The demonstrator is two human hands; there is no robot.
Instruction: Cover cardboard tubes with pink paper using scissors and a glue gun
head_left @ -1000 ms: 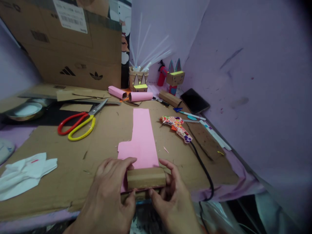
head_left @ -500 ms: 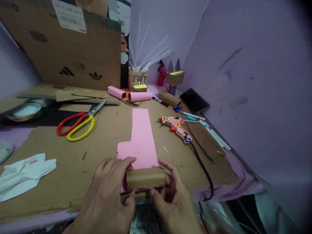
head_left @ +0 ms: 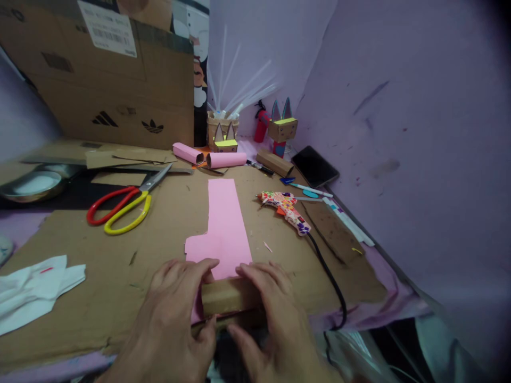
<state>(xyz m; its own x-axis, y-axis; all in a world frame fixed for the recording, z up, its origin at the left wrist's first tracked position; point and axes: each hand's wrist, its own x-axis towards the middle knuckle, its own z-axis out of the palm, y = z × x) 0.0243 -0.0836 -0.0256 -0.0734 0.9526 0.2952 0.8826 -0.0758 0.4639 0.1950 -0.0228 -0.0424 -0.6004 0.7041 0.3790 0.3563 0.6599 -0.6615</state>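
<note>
So it sits square, presumably, left hand (head_left: 175, 308) grasps brown faceted cardboard tube (head_left: 225, 297) at 9 o'clock, on the 6 o'clock end of pink L-shaped paper (head_left: 221, 239); right hand (head_left: 277, 311) covers 3 o'clock, grip unclear.

In the grip, a matt cardboard tube (head_left: 229, 296) on smooth paper (head_left: 223, 234); beyond it, leftward, scissors (head_left: 145, 189) with glossy plastic handles (head_left: 126, 227), metal blades (head_left: 159, 177).

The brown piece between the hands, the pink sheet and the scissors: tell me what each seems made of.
Brown piece: apparently matte cardboard, showing plain, folded faces.
Pink sheet: matte paper or thin card, evenly coloured with cut edges; which, I can't tell.
Scissors: probably metal blades, grey with a slight sheen; glossy red and yellow handles, likely plastic, showing highlights.
</note>
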